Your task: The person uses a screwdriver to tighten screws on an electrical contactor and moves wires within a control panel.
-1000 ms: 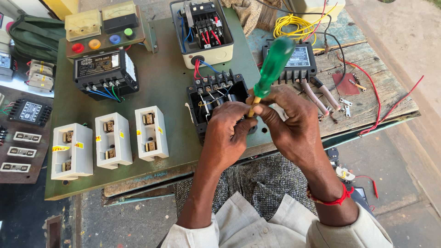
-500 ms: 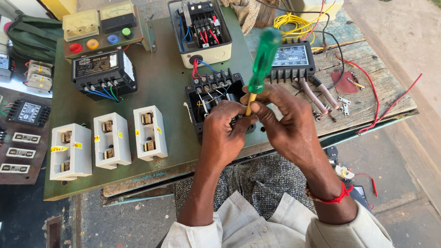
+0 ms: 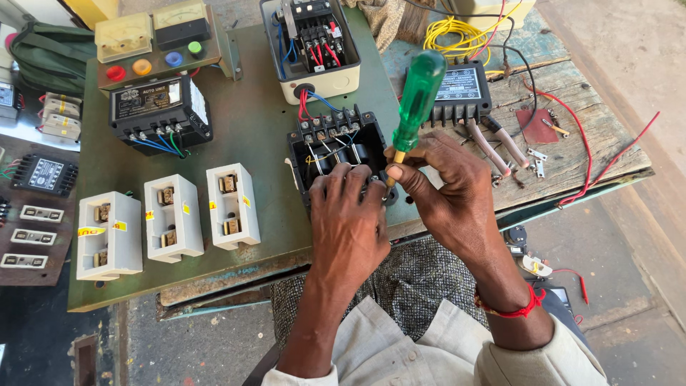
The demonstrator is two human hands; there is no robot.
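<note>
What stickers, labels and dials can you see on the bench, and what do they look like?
Yellow stickers: small tags on the three white fuse blocks, front left.
Black unit label: pale rectangle atop the black box, back left.
Two meter dials: cream square faces on the panel with coloured buttons, back left.
Grey nameplate: rectangle on the black box behind the green screwdriver.

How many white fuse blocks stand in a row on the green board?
3. The left block sits nearest the board's left edge, the middle block is beside it, and the right block is nearest the left hand. None looks hidden.
</note>
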